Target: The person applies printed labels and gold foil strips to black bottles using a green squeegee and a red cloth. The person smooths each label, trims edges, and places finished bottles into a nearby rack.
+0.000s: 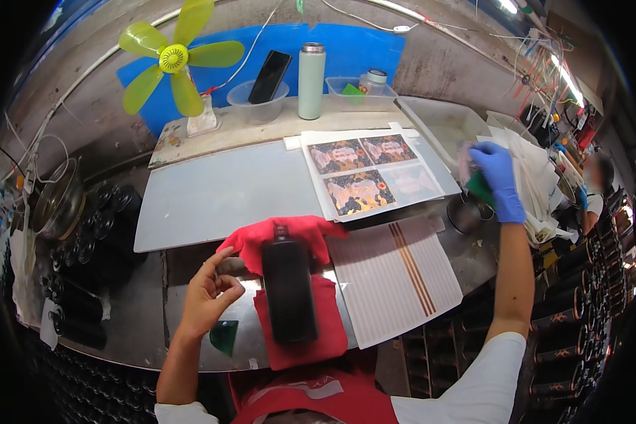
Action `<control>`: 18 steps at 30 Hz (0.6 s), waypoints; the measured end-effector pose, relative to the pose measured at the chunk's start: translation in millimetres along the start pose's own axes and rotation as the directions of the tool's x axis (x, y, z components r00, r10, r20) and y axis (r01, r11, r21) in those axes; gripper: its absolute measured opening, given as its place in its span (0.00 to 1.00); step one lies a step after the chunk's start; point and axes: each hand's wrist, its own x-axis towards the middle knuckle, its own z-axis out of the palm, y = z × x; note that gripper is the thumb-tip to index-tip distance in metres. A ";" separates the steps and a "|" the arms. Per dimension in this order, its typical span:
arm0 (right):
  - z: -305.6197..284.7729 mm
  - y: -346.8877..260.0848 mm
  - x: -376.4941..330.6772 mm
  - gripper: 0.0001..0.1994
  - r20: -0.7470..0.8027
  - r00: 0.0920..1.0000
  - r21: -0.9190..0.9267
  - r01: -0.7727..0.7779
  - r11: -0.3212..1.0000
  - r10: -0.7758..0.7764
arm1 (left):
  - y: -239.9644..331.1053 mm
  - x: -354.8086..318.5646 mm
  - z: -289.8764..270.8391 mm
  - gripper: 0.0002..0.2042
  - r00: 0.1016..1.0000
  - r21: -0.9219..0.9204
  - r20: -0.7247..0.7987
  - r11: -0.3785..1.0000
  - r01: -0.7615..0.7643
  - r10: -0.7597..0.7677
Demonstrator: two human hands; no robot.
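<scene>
A black bottle (pixel 288 293) lies on a folded red cloth (pixel 336 339), its neck toward the far side on a bunched red cloth (pixel 244 240). My left hand (pixel 212 288), bare but for covers on some fingertips, is beside the bottle with fingers apart, fingertips at the bunched cloth's edge. At the right, my blue-gloved right hand (pixel 498 180) closes on a blurred green piece (pixel 479 189) with something pinkish beside it. Its exact kind is unclear. A green scraper-like triangle (pixel 223 337) lies on the metal table below my left hand.
Printed decal sheets (pixel 364 173) lie on the grey board (pixel 219 187), with a striped sheet (pixel 396 275) nearer. Behind stand a yellow-green fan (pixel 173 59), a pale green flask (pixel 311 81) and plastic tubs (pixel 438 127). Dark bottles crowd both sides; another person (pixel 593 198) is at far right.
</scene>
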 end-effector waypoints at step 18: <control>99.6 28.0 -72.2 0.15 -0.059 0.973 0.091 0.230 0.969 -0.225 | -56.7 -31.3 20.1 0.23 0.927 -0.186 -0.374 0.981 -0.054 -0.020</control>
